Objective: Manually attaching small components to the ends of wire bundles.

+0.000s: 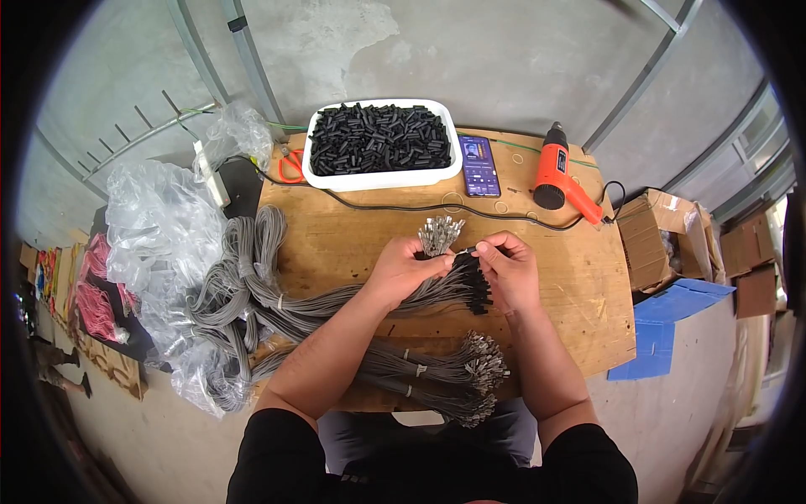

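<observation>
My left hand (405,270) is closed round a bundle of grey wires, whose bare metal terminals (441,235) stick up above the fist. Just right of it, my right hand (509,267) pinches a small black sleeve at a wire's metal end, close to the left thumb. Below and between the hands, several wire ends wear black sleeves (478,294). The grey wires (323,304) run left across the table to a looped coil. Nearer my body lie more tied bundles of grey wire (390,359), their ends carrying metal terminals (485,370).
On the wooden table (579,311) stands a white tub (386,181) full of black sleeves. Beside it are a phone (481,168), orange-handled scissors (291,165) and an orange heat gun (557,174) with its black cord. Plastic bags (164,231) lie left; cardboard boxes (663,244) stand right.
</observation>
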Motion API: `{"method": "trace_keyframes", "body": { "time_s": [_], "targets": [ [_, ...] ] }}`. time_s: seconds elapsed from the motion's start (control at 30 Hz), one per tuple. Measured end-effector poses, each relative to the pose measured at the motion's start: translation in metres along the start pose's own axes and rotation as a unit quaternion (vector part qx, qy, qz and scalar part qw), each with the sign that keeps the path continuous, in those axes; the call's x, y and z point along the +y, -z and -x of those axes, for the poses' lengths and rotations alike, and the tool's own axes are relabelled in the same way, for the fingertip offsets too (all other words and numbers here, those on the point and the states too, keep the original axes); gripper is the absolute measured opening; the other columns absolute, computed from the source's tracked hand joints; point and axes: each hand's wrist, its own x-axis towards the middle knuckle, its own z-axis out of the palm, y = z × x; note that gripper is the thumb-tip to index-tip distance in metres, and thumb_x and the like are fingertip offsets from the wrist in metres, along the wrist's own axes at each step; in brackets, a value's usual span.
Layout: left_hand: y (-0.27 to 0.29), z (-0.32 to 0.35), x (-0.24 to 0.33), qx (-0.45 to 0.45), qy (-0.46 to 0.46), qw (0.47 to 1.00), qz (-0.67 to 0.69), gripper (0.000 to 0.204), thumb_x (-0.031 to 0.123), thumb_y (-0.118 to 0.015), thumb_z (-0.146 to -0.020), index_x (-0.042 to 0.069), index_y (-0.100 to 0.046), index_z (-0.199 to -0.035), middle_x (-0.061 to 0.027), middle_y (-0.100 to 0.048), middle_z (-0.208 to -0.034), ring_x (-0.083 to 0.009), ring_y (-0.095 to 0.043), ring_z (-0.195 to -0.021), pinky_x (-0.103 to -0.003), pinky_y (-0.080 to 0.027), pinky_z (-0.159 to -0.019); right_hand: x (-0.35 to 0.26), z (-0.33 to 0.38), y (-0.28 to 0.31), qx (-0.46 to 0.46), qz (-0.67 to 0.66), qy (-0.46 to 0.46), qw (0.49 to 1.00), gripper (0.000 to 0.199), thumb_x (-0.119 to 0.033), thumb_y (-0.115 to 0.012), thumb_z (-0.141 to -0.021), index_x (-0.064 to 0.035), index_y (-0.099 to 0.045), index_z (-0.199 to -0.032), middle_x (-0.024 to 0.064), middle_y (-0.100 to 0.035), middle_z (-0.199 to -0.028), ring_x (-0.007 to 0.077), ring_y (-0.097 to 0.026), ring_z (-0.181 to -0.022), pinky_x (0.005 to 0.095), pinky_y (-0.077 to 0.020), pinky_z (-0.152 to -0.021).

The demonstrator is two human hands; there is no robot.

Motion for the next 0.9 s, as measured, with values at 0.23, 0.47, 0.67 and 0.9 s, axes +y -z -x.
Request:
{"method": "trace_keyframes", "body": {
  "time_s": [0.23, 0.47, 0.67, 0.9],
  "targets": [
    [0.004, -0.001, -0.005, 0.013, 0.011, 1.000, -0.009, 0.012, 0.010, -0.070, -0.087, -0.001, -0.069, -0.090, -0.0017, -0.064, -0.078, -0.0083, -0.058, -0.072, -0.024, -0.047, -0.069, -0.010, -0.001, 0.003, -0.010, -0.100, -0.093, 0.990, 0.011, -0.011, -0.064, -0.096, -0.0001, -0.064, -0.097, 0.0076, -0.069, -0.083, 0.0056, -0.045, -0.058, 0.0176, -0.0275, -0.044],
    [0.003, -0.001, -0.006, 0.013, 0.013, 1.000, -0.021, 0.015, 0.012, -0.071, -0.087, -0.002, -0.070, -0.092, -0.0020, -0.067, -0.080, -0.0071, -0.059, -0.073, -0.024, -0.048, -0.068, -0.009, -0.002, 0.009, -0.057, -0.114, -0.148, 0.981, 0.014, -0.015, -0.065, -0.097, -0.0017, -0.063, -0.095, 0.0080, -0.069, -0.084, 0.0066, -0.047, -0.060, 0.0177, -0.0284, -0.044],
    [0.003, -0.001, -0.007, 0.014, 0.012, 1.000, -0.022, 0.016, 0.013, -0.072, -0.088, -0.002, -0.071, -0.092, -0.0020, -0.067, -0.079, -0.0072, -0.059, -0.073, -0.024, -0.047, -0.067, -0.010, 0.000, 0.005, -0.060, -0.093, -0.145, 0.983, 0.013, -0.015, -0.064, -0.097, -0.0019, -0.063, -0.095, 0.0076, -0.068, -0.084, 0.0060, -0.047, -0.060, 0.0172, -0.0296, -0.045],
    [0.002, 0.000, -0.005, 0.017, 0.017, 0.999, -0.036, 0.015, 0.013, -0.072, -0.088, -0.002, -0.070, -0.091, -0.0013, -0.066, -0.078, -0.0069, -0.058, -0.071, -0.024, -0.047, -0.066, -0.005, 0.000, 0.005, -0.055, -0.067, -0.142, 0.986, 0.014, -0.015, -0.065, -0.096, -0.0014, -0.063, -0.096, 0.0081, -0.068, -0.084, 0.0060, -0.048, -0.061, 0.0164, -0.0318, -0.047]
  ]
}}
